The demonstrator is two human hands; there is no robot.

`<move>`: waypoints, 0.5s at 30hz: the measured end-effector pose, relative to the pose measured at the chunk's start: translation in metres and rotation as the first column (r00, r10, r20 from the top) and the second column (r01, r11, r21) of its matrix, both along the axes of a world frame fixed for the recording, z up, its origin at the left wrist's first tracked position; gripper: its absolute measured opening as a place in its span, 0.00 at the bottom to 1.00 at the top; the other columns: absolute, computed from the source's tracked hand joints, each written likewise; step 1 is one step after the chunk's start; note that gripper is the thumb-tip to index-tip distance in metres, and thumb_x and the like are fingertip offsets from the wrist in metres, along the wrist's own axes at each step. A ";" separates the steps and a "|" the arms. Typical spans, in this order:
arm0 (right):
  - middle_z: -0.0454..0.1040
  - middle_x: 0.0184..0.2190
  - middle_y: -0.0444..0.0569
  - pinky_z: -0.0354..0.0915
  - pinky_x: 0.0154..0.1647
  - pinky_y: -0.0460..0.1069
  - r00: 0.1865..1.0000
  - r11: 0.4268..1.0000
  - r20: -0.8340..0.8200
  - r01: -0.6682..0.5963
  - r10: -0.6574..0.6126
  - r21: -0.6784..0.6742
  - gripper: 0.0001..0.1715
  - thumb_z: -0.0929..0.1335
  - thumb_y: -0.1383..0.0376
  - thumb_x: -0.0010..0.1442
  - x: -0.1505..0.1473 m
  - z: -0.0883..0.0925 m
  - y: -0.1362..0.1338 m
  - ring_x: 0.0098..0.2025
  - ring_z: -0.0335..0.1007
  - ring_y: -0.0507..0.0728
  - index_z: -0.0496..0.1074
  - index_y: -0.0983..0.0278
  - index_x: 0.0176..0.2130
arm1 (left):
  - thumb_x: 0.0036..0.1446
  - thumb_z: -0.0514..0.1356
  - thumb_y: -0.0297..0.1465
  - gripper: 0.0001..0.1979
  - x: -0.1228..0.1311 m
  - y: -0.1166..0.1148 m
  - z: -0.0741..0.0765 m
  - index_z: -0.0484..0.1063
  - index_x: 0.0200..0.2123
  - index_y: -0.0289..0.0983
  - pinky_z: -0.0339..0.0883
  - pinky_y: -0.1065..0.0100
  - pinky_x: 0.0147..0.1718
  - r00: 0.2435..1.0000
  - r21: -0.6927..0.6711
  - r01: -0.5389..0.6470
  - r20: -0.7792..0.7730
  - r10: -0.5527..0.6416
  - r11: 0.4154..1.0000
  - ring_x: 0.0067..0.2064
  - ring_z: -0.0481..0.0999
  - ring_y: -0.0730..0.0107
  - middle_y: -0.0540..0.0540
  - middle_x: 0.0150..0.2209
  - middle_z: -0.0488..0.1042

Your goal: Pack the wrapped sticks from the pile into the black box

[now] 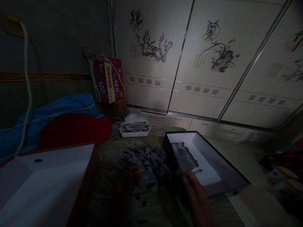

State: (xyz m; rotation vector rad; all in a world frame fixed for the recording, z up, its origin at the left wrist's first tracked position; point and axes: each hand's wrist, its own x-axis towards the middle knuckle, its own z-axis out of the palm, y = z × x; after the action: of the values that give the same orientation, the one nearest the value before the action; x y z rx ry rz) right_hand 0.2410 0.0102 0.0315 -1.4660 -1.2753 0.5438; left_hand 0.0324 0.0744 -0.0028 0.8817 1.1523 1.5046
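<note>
Your right hand [196, 195] sits at the near edge of the black box [227, 176], fingertips touching the row of small dark pieces [184, 157] lined up inside it on the white lining. The scene is too dark to tell whether the fingers pinch one of them. Your left hand [125, 192] rests low on the table, fingers loosely curled beside the loose pile [142, 157] of the same pieces, just left of the box. A white tray [134, 133] holding more stands behind the pile.
</note>
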 end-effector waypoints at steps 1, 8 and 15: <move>0.77 0.43 0.48 0.68 0.42 0.48 0.994 1.000 0.109 0.003 -0.003 -0.007 0.20 0.62 0.51 0.63 0.023 0.013 0.004 0.45 0.72 0.58 0.73 0.59 0.47 | 0.42 0.62 0.56 0.28 0.000 0.000 0.001 0.79 0.35 0.38 0.69 0.67 0.26 0.999 0.003 -0.036 -0.018 0.036 0.999 0.24 0.73 0.67 0.48 0.22 0.76; 0.75 0.36 0.57 0.61 0.40 0.52 0.362 0.953 0.903 0.104 0.230 -0.284 0.16 0.61 0.73 0.59 0.142 0.035 0.045 0.40 0.70 0.60 0.77 0.63 0.34 | 0.42 0.61 0.56 0.27 0.003 -0.001 0.006 0.79 0.30 0.38 0.68 0.66 0.24 0.990 -0.001 -0.132 -0.050 0.132 0.991 0.22 0.71 0.66 0.50 0.17 0.72; 0.78 0.31 0.53 0.62 0.39 0.47 0.229 0.866 0.843 0.000 0.487 -0.500 0.14 0.66 0.80 0.53 0.143 0.001 0.074 0.37 0.73 0.55 0.77 0.65 0.28 | 0.43 0.60 0.56 0.26 0.002 0.000 0.007 0.79 0.26 0.37 0.65 0.68 0.20 0.984 -0.023 -0.162 -0.084 0.159 0.987 0.20 0.69 0.68 0.49 0.17 0.73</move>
State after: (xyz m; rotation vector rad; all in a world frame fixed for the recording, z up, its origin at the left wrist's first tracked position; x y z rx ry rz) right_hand 0.3844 0.0844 0.0328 -2.0671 -2.5714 -0.0066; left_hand 0.0349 0.0744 0.0040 0.8539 1.3288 1.5893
